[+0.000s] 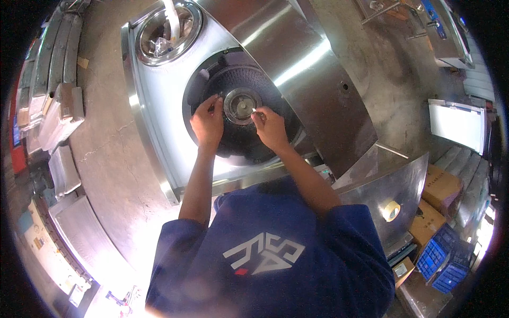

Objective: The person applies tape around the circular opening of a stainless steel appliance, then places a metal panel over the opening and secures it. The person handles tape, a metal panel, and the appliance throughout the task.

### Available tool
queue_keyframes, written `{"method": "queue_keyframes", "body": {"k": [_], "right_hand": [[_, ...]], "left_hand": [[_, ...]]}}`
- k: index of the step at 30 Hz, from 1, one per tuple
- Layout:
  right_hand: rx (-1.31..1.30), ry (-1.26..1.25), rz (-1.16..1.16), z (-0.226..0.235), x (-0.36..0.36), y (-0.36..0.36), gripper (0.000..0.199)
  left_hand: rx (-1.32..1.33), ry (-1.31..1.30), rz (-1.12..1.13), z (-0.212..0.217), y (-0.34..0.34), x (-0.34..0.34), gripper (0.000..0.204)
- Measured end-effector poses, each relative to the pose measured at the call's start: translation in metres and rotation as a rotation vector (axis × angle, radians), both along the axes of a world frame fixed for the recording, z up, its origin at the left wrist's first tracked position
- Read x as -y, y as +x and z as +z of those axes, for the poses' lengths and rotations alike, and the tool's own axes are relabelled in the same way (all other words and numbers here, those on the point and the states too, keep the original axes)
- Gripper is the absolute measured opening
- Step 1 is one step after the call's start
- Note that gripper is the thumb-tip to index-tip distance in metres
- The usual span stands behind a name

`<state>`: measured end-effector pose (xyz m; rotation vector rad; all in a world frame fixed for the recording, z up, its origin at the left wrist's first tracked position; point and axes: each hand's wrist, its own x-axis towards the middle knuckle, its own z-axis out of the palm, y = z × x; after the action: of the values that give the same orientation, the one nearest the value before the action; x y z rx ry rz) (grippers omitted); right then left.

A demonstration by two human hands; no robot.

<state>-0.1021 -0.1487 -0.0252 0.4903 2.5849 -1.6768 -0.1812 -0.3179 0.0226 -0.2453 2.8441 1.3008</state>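
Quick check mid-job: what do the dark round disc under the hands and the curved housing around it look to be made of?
Dark disc: probably cast or machined metal, matte black, with fine ridges across its face and a bright bare-metal hub at the centre. Housing: likely stainless sheet, brushed, given the streaky bright glare. Left hand and right hand both rest on the disc.

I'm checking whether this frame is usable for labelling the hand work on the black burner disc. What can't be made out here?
- Head view: the small pale piece pinched by the right hand is too small to identify.
- What the left hand grips is hidden by its own fingers.
- The near rim of the black burner disc is covered by both hands.
- The steel panel below is cut off by the person's blue shirt.
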Motion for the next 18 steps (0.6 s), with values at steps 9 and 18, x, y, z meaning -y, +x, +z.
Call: {"method": "queue_keyframes", "body": {"k": [9, 18], "right_hand": [[0.223, 0.490, 0.003, -0.032, 0.001, -0.033, 0.023], [0.326, 0.506, 0.024, -0.039, -0.007, -0.057, 0.022]], "left_hand": [[-0.096, -0.387, -0.167, -0.061, -0.029, -0.021, 0.029], [-0.095, -0.644, -0.465, -0.096, -0.052, -0.014, 0.040]]}}
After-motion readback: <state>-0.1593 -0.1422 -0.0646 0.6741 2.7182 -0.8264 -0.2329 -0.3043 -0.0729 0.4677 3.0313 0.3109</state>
